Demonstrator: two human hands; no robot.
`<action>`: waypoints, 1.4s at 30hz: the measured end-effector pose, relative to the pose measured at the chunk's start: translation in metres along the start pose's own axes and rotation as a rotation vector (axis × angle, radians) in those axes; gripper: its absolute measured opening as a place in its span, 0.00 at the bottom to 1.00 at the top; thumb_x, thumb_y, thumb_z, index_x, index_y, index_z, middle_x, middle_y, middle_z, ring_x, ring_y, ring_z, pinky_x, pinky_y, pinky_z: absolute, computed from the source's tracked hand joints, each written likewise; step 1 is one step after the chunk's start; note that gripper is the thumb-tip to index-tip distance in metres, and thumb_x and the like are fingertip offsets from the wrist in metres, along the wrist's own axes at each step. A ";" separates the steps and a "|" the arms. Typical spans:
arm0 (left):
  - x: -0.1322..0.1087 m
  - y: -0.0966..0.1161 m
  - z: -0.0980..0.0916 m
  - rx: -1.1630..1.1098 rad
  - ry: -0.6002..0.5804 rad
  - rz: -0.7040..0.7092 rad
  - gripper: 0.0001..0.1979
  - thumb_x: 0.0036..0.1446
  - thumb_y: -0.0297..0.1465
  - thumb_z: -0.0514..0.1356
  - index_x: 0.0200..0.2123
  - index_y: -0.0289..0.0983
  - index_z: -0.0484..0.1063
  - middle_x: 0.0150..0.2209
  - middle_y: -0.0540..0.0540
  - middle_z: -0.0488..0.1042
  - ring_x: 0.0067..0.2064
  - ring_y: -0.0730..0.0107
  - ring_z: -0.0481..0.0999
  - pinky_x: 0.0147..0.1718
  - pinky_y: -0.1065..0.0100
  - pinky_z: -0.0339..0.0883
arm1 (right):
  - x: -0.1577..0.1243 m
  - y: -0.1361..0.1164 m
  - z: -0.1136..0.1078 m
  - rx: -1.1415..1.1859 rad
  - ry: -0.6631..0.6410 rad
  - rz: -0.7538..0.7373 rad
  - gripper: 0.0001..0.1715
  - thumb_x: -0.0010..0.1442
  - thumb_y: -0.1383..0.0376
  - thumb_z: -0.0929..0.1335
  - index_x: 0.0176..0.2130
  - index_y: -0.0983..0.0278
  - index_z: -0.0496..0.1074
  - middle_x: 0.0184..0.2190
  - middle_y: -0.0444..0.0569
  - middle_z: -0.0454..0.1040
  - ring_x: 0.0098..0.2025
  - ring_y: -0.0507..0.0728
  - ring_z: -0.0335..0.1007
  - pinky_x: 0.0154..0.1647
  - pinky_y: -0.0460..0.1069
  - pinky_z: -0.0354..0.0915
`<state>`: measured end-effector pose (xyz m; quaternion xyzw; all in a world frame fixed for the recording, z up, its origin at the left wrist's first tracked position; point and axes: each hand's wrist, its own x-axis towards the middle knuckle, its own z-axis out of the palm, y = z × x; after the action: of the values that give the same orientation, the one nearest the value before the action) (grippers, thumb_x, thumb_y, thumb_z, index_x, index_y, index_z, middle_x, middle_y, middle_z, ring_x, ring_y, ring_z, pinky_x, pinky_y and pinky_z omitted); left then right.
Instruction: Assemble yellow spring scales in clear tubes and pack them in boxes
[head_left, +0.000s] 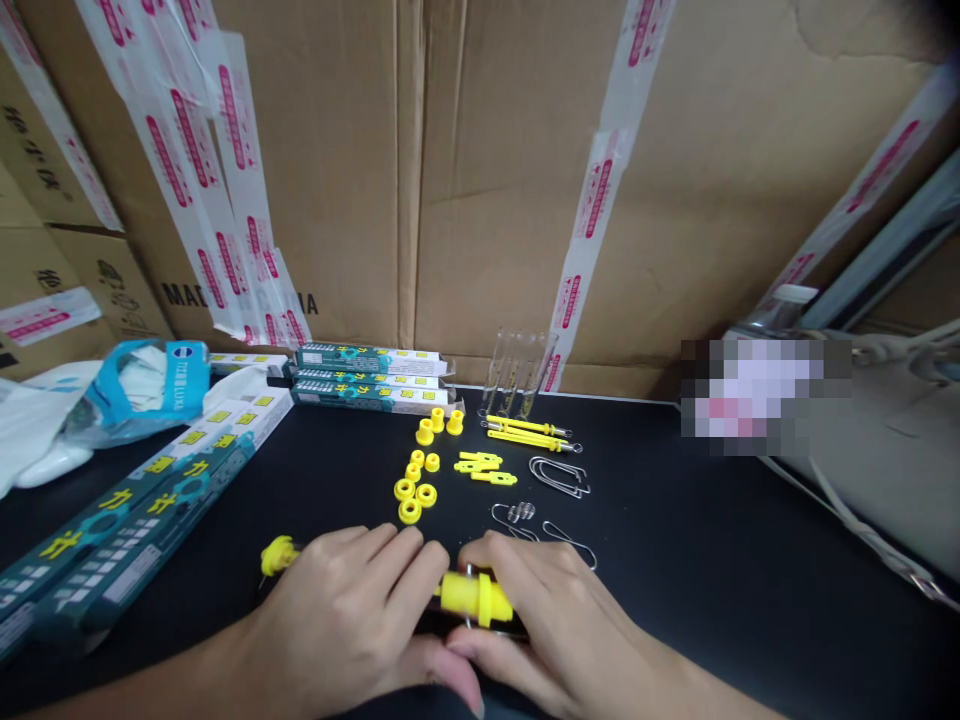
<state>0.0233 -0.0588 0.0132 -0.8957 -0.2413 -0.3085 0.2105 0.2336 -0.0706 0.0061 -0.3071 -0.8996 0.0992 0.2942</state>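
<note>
A spring scale with yellow end pieces (480, 598) lies crosswise between my hands, low in the head view. My left hand (352, 600) is wrapped around its middle and hides most of the body. Beyond that hand the far-left yellow end (279, 555) sticks out. My right hand (540, 610) has its fingers and thumb closed at the right end, by the yellow cap, where a bit of metal wire shows. Just ahead of my hands are yellow ring caps (410, 511), metal wire hooks (570, 545) and small coil springs (521, 512).
Flat yellow tabs (486, 468), yellow rods (531, 436), bent wire hooks (559, 476) and clear tubes (517, 375) lie or stand farther back. Printed boxes (367, 378) stack behind; long boxes (172, 490) and plastic bags (150, 390) sit left. Cardboard (487, 200) walls the back; a grey bag (885, 450) stands right.
</note>
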 end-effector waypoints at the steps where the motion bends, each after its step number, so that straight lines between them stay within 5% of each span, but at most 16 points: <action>1: 0.000 0.000 0.000 -0.017 0.009 -0.025 0.33 0.66 0.56 0.42 0.30 0.34 0.69 0.21 0.50 0.73 0.20 0.66 0.75 0.17 0.63 0.64 | 0.000 0.000 -0.001 0.020 0.005 0.018 0.26 0.72 0.46 0.56 0.45 0.64 0.67 0.34 0.47 0.77 0.31 0.55 0.74 0.30 0.48 0.66; 5: 0.000 0.002 0.001 -0.091 0.024 -0.100 0.35 0.64 0.59 0.42 0.31 0.34 0.69 0.22 0.50 0.74 0.21 0.67 0.76 0.20 0.64 0.67 | 0.003 0.002 -0.004 0.069 0.033 0.072 0.35 0.65 0.42 0.63 0.59 0.64 0.60 0.43 0.52 0.75 0.42 0.59 0.74 0.42 0.51 0.70; 9: 0.001 0.003 0.001 -0.127 0.039 -0.143 0.33 0.66 0.57 0.40 0.30 0.37 0.67 0.21 0.51 0.73 0.19 0.68 0.75 0.18 0.66 0.65 | 0.003 0.006 -0.007 0.174 0.107 0.054 0.44 0.59 0.36 0.64 0.61 0.61 0.57 0.44 0.51 0.71 0.43 0.60 0.70 0.45 0.54 0.70; 15: -0.002 0.000 0.000 -0.177 -0.022 -0.249 0.22 0.69 0.49 0.50 0.32 0.38 0.65 0.22 0.53 0.73 0.21 0.70 0.76 0.18 0.68 0.64 | -0.002 0.005 -0.004 0.178 0.247 0.106 0.19 0.62 0.53 0.71 0.45 0.58 0.61 0.35 0.45 0.66 0.35 0.56 0.65 0.34 0.49 0.67; 19: -0.003 0.002 0.000 -0.192 -0.019 -0.289 0.18 0.67 0.47 0.54 0.32 0.39 0.65 0.22 0.55 0.72 0.20 0.70 0.77 0.17 0.70 0.64 | -0.004 0.001 -0.004 0.267 0.155 0.153 0.12 0.65 0.63 0.69 0.44 0.57 0.60 0.33 0.41 0.69 0.31 0.52 0.67 0.32 0.46 0.67; 26: -0.005 0.002 0.002 -0.160 -0.043 -0.273 0.20 0.70 0.47 0.49 0.46 0.36 0.67 0.30 0.51 0.82 0.24 0.67 0.83 0.20 0.68 0.72 | -0.001 -0.003 -0.007 0.487 0.017 0.224 0.23 0.68 0.67 0.66 0.56 0.51 0.53 0.42 0.40 0.76 0.44 0.53 0.76 0.45 0.46 0.70; 34: -0.005 0.001 0.004 -0.174 -0.095 -0.232 0.08 0.68 0.35 0.51 0.39 0.39 0.68 0.29 0.52 0.79 0.26 0.63 0.82 0.21 0.63 0.73 | -0.001 -0.001 0.000 0.497 0.035 0.253 0.11 0.69 0.64 0.64 0.51 0.56 0.61 0.39 0.42 0.74 0.37 0.52 0.72 0.39 0.46 0.69; 42: -0.005 0.000 0.005 -0.044 -0.079 -0.278 0.09 0.66 0.39 0.54 0.39 0.41 0.70 0.30 0.50 0.74 0.22 0.63 0.78 0.14 0.66 0.69 | 0.001 0.002 0.001 0.436 0.211 0.276 0.08 0.65 0.61 0.71 0.36 0.60 0.68 0.31 0.43 0.76 0.31 0.52 0.74 0.33 0.45 0.69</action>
<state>0.0220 -0.0577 0.0063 -0.8695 -0.3641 -0.3045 0.1364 0.2332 -0.0688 0.0051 -0.3647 -0.7711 0.2972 0.4289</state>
